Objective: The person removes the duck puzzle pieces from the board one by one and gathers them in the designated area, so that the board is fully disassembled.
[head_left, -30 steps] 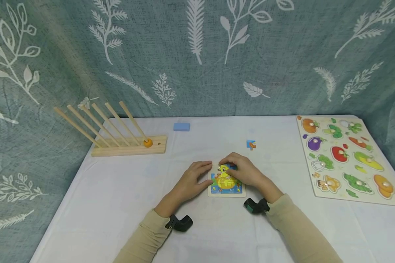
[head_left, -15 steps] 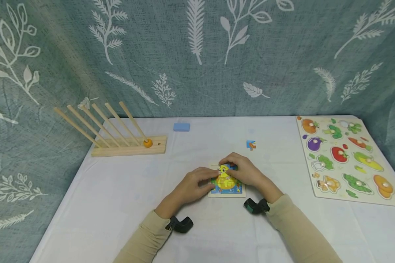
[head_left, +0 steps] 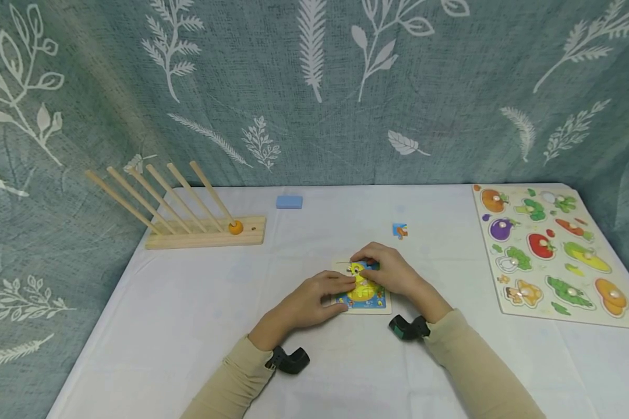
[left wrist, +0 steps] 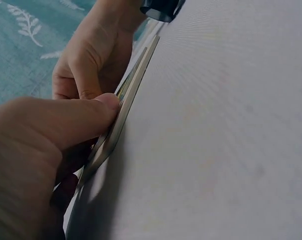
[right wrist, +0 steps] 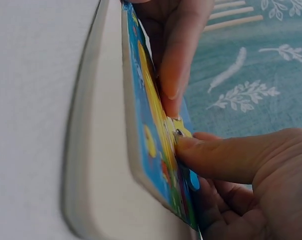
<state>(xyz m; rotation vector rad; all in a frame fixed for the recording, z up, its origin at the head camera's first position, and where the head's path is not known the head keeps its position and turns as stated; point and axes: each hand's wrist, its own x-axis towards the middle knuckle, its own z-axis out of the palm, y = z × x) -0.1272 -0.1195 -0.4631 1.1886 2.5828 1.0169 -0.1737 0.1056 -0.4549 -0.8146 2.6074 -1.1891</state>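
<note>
A small jigsaw puzzle [head_left: 366, 293] of a yellow duck on blue lies in its pale tray [head_left: 364, 312] on the white cloth. My left hand [head_left: 310, 302] reaches over its left side, fingers extended and pressing on the duck, with the thumb [left wrist: 98, 112] at the tray's near edge. At the upper right corner, my right hand [head_left: 393, 272] pinches a puzzle piece [right wrist: 192, 180] between thumb and fingers; its blue knob shows raised beneath the thumb in the right wrist view. The hands hide parts of the picture.
A loose blue-and-orange puzzle piece [head_left: 400, 231] lies behind the right hand. Farther back is a blue block [head_left: 289, 202]. A wooden peg stand [head_left: 204, 238] with an orange bead [head_left: 235, 227] stands at left, and a vegetable knob puzzle board [head_left: 545, 273] lies at right.
My left hand has moved right, from the puzzle's left edge onto the duck, its fingers now over the pieces. The right hand has stayed nearly still at the upper right corner.
</note>
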